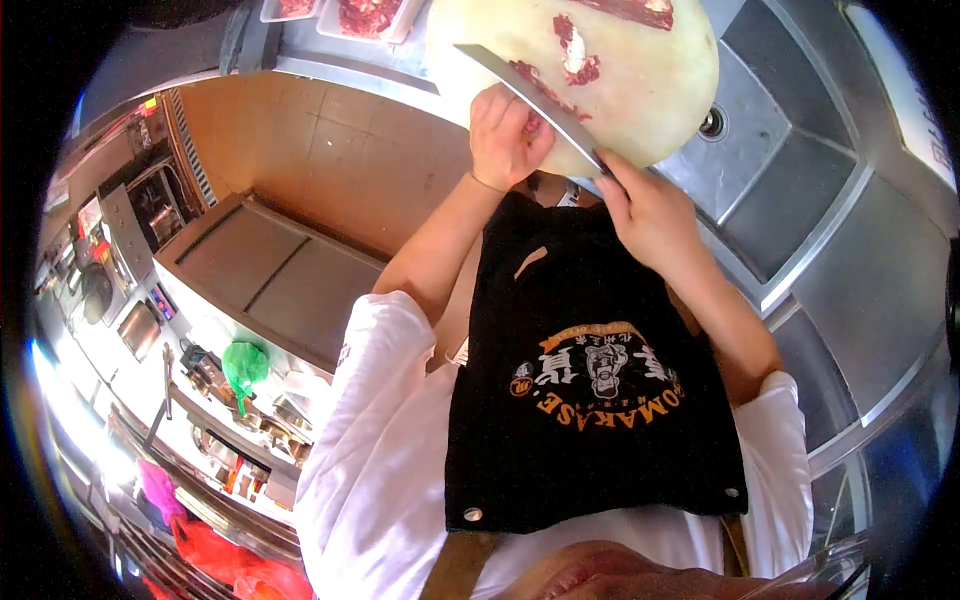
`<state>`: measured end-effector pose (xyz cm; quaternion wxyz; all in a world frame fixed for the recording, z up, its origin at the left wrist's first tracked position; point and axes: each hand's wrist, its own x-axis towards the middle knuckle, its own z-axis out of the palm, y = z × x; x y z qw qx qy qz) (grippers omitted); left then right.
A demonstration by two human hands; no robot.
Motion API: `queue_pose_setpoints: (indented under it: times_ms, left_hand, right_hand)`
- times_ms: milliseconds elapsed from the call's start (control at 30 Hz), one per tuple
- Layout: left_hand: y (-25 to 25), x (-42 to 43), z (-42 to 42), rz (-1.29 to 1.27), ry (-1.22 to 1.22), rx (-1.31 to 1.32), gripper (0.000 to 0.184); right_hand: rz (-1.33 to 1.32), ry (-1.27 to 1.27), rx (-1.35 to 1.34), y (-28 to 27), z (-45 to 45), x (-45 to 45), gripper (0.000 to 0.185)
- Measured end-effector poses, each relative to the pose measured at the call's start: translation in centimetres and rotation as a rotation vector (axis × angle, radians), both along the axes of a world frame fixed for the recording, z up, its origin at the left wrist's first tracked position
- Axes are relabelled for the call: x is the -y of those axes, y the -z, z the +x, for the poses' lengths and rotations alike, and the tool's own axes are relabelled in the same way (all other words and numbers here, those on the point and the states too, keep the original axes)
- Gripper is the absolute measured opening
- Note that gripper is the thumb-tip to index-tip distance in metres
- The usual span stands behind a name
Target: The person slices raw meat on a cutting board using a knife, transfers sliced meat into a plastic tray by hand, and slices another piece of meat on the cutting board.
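**Knife angled over the round board**

The right hand's (652, 208) grip is wrapped round the knife (532, 96), its blade partly masking a meat strip (529, 73) at upper centre. The left hand (503, 138) curls beside the blade; I cannot tell what it holds. Another piece (575, 52) lies farther up the cutting board (655, 105); meat trays (398, 28) flank it upper left, a drain (713, 123) right.

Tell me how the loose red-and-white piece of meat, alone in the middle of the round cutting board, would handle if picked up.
The piece of meat would probably be floppy, since it looks raw and narrow. The white, fat-like part might make it slippery. It seems unlikely to roll, given its uneven outline on the cutting board.
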<state>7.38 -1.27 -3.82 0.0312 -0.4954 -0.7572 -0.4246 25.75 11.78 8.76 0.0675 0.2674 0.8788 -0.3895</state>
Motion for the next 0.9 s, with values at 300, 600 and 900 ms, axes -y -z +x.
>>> queue_pose_setpoints:
  times_ms: [300,600,900]
  left_hand:
    - [-0.7,-0.3,0.2,0.022,0.005,0.029,0.031]
    - [-1.1,-0.5,0.4,0.024,0.007,0.086,0.029]
    - [-1.5,-0.2,0.3,0.002,0.034,0.084,0.027]
  right_hand:
    - [-0.061,0.026,0.004,-0.7,3.7,-0.3,0.039]
    - [-0.055,0.005,0.052,1.1,3.6,-1.2,0.035]
    - [-0.083,-0.028,-0.071,7.0,-5.1,-1.8,0.037]
